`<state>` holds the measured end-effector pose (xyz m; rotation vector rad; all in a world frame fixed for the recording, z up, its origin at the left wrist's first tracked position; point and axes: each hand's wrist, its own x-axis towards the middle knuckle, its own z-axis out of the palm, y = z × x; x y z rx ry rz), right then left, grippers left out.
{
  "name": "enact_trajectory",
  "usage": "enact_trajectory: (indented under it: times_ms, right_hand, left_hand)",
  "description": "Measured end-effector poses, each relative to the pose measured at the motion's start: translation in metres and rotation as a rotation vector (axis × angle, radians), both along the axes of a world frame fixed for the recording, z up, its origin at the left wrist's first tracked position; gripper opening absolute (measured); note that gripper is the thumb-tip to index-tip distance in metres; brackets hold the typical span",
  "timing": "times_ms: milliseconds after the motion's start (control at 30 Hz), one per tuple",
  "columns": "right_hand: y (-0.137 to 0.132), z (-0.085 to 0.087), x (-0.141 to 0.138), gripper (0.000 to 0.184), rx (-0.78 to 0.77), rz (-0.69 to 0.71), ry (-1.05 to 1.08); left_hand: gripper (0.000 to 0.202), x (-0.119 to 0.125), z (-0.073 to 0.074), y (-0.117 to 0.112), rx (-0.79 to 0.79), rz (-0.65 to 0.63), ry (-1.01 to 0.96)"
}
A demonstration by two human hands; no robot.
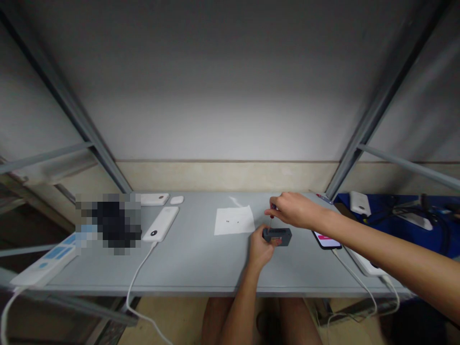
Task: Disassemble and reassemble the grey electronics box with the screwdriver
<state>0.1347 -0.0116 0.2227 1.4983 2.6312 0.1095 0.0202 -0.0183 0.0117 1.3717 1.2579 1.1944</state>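
A small dark grey box with a row of ports [277,235] lies on the grey table [201,263], right of centre. My left hand [260,248] grips the box's left end from the near side. My right hand [293,210] is pinched round a thin screwdriver with a red handle [272,214], held upright with its tip down on the box's top left. A white sheet of paper [234,220] lies just left of the box with two tiny dark specks on it, probably screws.
A phone with a lit screen [326,239] lies right of the box, its white cable running off the front edge. White power banks [161,223] and a power strip [45,263] sit to the left. Slanted metal frame posts [354,153] flank the table. A blue surface with devices is at far right.
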Motion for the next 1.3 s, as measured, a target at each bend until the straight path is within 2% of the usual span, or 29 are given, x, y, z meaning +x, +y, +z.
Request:
enact_trajectory:
  times_ms: [133,300,433,500,567,667,767,833,1067,1133,1233,1300]
  right_hand:
    - [0.002,-0.004,0.001,0.044,-0.007,-0.036,0.001]
    - [0.004,-0.005,0.0,0.02,-0.14,0.137,0.09]
    - [0.005,-0.002,-0.003,0.032,-0.229,0.275,0.051]
    - [0.004,-0.001,-0.005,0.023,-0.226,0.334,0.03]
    - [0.001,-0.001,-0.009,0.017,-0.161,0.314,-0.015]
    - [-0.004,0.001,-0.016,0.034,-0.068,0.243,-0.11]
    - [-0.009,0.004,-0.02,0.023,-0.16,0.302,-0.139]
    - [-0.01,0.007,-0.019,0.027,-0.222,0.33,-0.136]
    - [-0.008,0.008,-0.007,0.018,-0.267,0.369,-0.067]
    - [-0.008,0.007,-0.007,0.016,-0.218,0.327,-0.08]
    - [-0.007,0.005,-0.011,0.035,-0.085,0.236,-0.178]
    - [-0.003,0.004,-0.012,0.036,-0.061,0.229,-0.258]
  left_hand:
    - [0.029,0.0,0.0,0.0,-0.011,-0.009,-0.005]
    - [0.031,0.001,0.0,0.001,0.006,-0.005,-0.017]
    - [0.032,0.003,0.003,0.001,-0.008,0.007,-0.025]
    - [0.032,0.003,0.004,0.0,-0.005,0.014,-0.013]
    - [0.031,0.003,0.005,0.0,0.001,0.017,-0.001]
    - [0.031,0.003,0.005,-0.001,0.001,0.016,0.02]
    - [0.031,0.002,0.004,-0.001,-0.002,0.013,0.023]
    - [0.032,0.003,0.004,-0.001,-0.008,0.009,0.012]
    - [0.033,0.002,0.0,0.002,0.012,0.018,0.026]
    - [0.03,0.002,0.0,0.002,0.017,0.007,0.015]
    - [0.028,0.002,0.001,0.001,0.006,0.006,0.002]
    - [0.029,0.002,0.003,0.0,-0.014,0.013,-0.008]
